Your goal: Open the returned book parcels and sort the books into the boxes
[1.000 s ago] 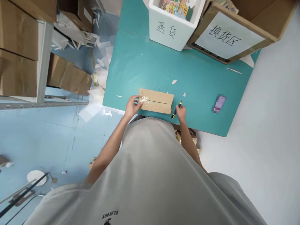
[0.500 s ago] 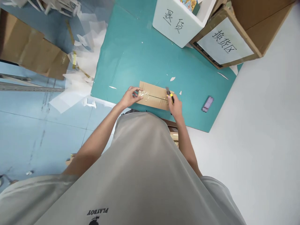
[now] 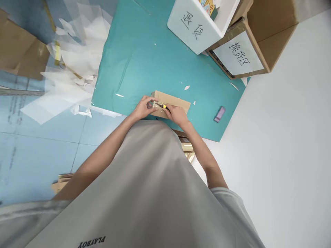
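Observation:
A small flat cardboard box (image 3: 174, 100) lies near the front edge of the green table, with clear tape along its middle seam. My left hand (image 3: 142, 108) grips the box's left end, thumb and fingers curled around it. In my right hand (image 3: 178, 114) is a black and yellow utility knife (image 3: 165, 107). Its blade points left and lies over the taped seam, close to my left fingertips. Whether the blade has gone into the tape I cannot tell.
A white bin (image 3: 192, 26) with handwriting stands at the back, beside an open cardboard box (image 3: 238, 57) bearing a paper label. A pixelated purple object (image 3: 219, 114) lies at the right. Paper scraps and white sheets (image 3: 74, 65) spread left of the table (image 3: 129, 69).
My right hand has moved the knife left along the box, from its right end to beside my left hand. My left hand keeps its grip. The camera view has shifted slightly.

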Tool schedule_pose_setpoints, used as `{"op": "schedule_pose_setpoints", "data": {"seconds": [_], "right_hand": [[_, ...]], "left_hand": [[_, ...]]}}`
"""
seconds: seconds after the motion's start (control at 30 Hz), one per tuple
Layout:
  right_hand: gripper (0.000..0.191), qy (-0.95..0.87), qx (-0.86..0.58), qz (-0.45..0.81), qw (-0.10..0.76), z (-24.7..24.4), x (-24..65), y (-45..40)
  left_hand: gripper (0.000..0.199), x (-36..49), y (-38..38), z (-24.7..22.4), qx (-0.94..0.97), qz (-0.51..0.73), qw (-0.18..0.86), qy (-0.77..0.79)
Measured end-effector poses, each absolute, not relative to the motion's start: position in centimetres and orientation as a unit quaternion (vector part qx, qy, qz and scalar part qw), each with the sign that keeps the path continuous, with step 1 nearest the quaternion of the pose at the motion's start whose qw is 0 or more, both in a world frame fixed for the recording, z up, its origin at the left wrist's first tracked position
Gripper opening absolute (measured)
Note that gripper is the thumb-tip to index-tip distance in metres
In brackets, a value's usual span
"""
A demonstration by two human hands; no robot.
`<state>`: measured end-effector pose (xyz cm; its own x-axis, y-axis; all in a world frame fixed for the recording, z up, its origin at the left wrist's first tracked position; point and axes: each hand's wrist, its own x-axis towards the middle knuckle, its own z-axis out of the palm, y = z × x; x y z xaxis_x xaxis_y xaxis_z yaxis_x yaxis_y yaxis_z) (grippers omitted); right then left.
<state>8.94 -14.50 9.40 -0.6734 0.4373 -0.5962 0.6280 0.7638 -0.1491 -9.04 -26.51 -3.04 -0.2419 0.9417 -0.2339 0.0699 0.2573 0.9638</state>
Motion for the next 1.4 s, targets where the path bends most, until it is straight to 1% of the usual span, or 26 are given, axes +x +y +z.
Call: {"op": "schedule_pose_setpoints", "data": {"seconds": [0.2,0.4,0.5,0.67,0.83,1.03,1.13,1.23,1.33,1.4], "right_hand": [[0.055,0.889,0.297,-0.14,0.318,10.4,8.0,-14.2],[0.047,0.889,0.259,-0.087,0.367,11.6,6.0,-13.8],[0.04,0.895,0.231,-0.076,0.373,11.7,5.2,-13.4],[0.04,0.905,0.223,-0.068,0.357,11.4,5.5,-13.0],[0.035,0.897,0.245,-0.066,0.363,11.7,8.6,-12.1],[0.034,0.865,0.311,-0.047,0.391,13.5,17.7,-9.5],[0.037,0.862,0.333,-0.046,0.379,13.9,21.9,-8.8],[0.038,0.866,0.35,-0.068,0.351,13.1,24.3,-8.3],[0.037,0.876,0.36,-0.106,0.303,11.3,26.6,-7.2],[0.035,0.876,0.384,-0.145,0.254,9.4,28.9,-6.3]], "left_hand": [[0.048,-9.4,-26.2,-4.0,0.407,0.468,0.479,0.621],[0.045,-9.4,-26.2,-4.2,0.41,0.47,0.481,0.616],[0.044,-9.4,-26.3,-4.0,0.404,0.473,0.483,0.617],[0.045,-9.3,-26.4,-3.5,0.389,0.47,0.489,0.624],[0.046,-8.5,-26.7,-3.0,0.376,0.473,0.477,0.638],[0.048,-7.1,-27.0,-2.3,0.349,0.473,0.452,0.671],[0.048,-6.5,-27.0,-2.0,0.339,0.468,0.439,0.688],[0.048,-6.0,-26.9,-1.9,0.33,0.462,0.426,0.705],[0.049,-5.6,-27.0,-2.0,0.321,0.452,0.411,0.723],[0.05,-5.6,-27.4,-2.3,0.315,0.45,0.395,0.737]]}}
